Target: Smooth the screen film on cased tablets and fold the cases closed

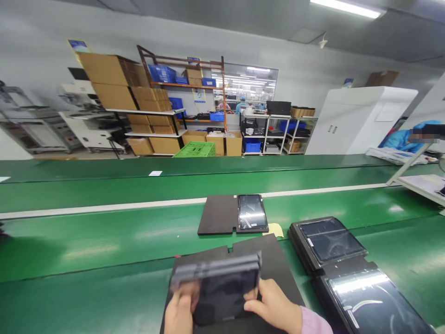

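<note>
A dark-screened tablet (222,294) with a grey edge is held tilted between my two hands, blurred by motion; its top edge looks doubled, and I cannot tell whether it is one tablet or two stacked. My left hand (180,310) is closed on its left side, partly cut off by the frame. Closed on the right side is my right hand (274,302), with a pink sleeve at the wrist. Beneath the tablet lies a notched black foam board (280,266). Beyond it, another tablet (251,212) rests on the right half of a black foam tray (218,213).
To the right, black foam trays hold a tablet (332,239) and a nearer, film-covered tablet (378,301). A yellow paper (275,229) lies by the far tray on the green conveyor belt (104,241). A co-worker in blue (403,139) is at far right. Shelves and cartons stand behind.
</note>
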`<state>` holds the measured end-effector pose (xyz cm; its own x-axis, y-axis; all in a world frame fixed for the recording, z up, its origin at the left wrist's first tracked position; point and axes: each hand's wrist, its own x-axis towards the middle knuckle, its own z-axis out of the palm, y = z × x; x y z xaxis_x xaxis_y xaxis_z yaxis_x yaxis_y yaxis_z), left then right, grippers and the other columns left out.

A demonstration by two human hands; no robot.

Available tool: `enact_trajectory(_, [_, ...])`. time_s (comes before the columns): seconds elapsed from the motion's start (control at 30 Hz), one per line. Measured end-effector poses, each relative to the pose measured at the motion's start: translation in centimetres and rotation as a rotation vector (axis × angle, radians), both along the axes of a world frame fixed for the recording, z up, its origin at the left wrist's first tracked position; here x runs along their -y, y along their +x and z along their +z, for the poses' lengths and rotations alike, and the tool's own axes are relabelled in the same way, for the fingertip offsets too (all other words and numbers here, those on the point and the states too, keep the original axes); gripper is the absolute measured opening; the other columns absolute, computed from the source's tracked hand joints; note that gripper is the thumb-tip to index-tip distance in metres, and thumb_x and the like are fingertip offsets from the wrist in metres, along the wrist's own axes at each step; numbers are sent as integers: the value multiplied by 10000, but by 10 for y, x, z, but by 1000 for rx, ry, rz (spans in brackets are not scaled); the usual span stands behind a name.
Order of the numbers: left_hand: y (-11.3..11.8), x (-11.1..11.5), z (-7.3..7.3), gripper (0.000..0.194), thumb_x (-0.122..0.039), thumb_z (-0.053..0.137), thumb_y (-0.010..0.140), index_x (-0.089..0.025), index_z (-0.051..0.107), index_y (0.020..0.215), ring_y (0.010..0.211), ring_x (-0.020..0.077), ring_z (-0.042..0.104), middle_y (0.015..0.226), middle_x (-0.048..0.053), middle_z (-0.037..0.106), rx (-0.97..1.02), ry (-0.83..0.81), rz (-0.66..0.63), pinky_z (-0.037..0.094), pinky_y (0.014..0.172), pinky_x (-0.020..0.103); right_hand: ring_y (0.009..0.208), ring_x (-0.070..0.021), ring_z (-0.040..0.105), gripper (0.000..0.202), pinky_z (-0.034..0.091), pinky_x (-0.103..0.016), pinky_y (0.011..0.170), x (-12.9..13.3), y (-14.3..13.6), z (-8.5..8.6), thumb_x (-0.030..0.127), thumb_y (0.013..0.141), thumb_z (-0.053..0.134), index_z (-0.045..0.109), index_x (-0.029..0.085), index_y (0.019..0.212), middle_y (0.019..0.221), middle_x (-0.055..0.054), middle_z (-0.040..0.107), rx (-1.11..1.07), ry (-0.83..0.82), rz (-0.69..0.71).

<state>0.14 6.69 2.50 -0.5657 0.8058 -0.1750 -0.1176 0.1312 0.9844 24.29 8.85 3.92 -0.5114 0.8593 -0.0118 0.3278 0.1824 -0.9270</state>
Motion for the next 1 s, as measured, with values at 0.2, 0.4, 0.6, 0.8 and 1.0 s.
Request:
enact_trajectory(0.2, [46,-29,6,545,-498,446,815,-104,519,1183,1181,235,513,1260,157,538,80,-239,-130,393,1047,396,728,-245,611,661,444,-290,682,11,-23,58,192,703,525,412,261,1352,858,-13,672,16,9,-116])
enact_trajectory(0.4, [63,-45,21,538,-407,366,850,-204,360,1348,1368,147,256,1462,18,317,-54,61,-191,149,1178,309,555,-223,559,502,368,-280,550,6,-54,59,256,688,535,534,175,1183,586,-6,582,236,-75,-75])
enact_trajectory(0.6, [42,-60,38,490,-393,519,740,-174,520,1178,1096,198,545,1226,72,566,30,70,-246,429,957,290,457,-124,453,318,360,-237,418,-38,-80,38,453,787,445,507,160,894,686,-16,534,-281,-181,-225])
enact_trajectory(0.8, [32,-65,46,415,-384,565,695,-152,525,1037,785,141,589,939,52,633,5,46,-314,465,716,237,351,-119,423,533,373,-205,348,-79,-96,46,379,649,523,468,109,1106,435,63,472,-413,-424,-163])
enact_trajectory(1.0, [27,-68,49,350,-351,543,696,-165,504,990,836,161,590,940,50,615,15,27,-334,463,772,275,342,-99,425,459,377,-177,341,-83,-97,47,332,630,544,465,125,1031,431,73,488,-448,-474,-113])
